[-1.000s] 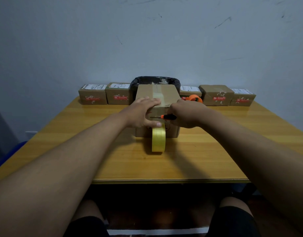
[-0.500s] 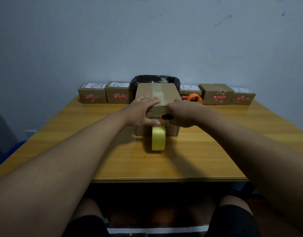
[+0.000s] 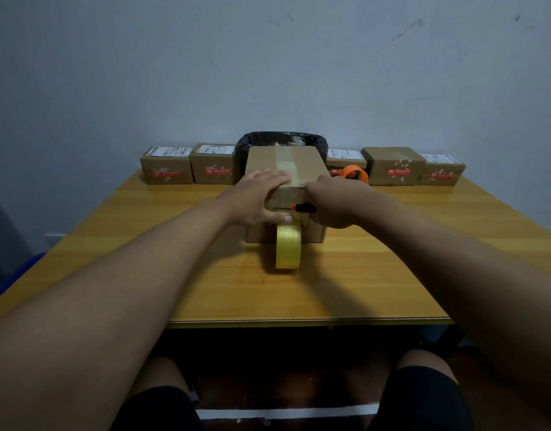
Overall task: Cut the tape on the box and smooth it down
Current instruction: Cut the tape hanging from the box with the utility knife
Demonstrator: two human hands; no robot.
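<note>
A brown cardboard box (image 3: pixel 305 163) stands in the middle of the wooden table (image 3: pixel 392 262), with a strip of clear tape (image 3: pixel 285 166) running along its top and down the near face. A yellowish tape roll (image 3: pixel 288 247) stands on edge against the box front, still joined to the strip. My left hand (image 3: pixel 258 197) presses on the box's near top edge, thumb on the front face. My right hand (image 3: pixel 333 203) grips an orange and black utility knife (image 3: pixel 302 208), its blade lying across the tape on the front face.
Several small cardboard parcels (image 3: pixel 166 166) with red labels line the table's back edge. A black-lined bin (image 3: pixel 280 141) sits behind the box. An orange tape dispenser (image 3: pixel 355 174) lies right of the box. My knees show below the table's front edge.
My right hand has drawn the knife slightly to the left across the tape. My left hand, the box and the roll have stayed where they were.
</note>
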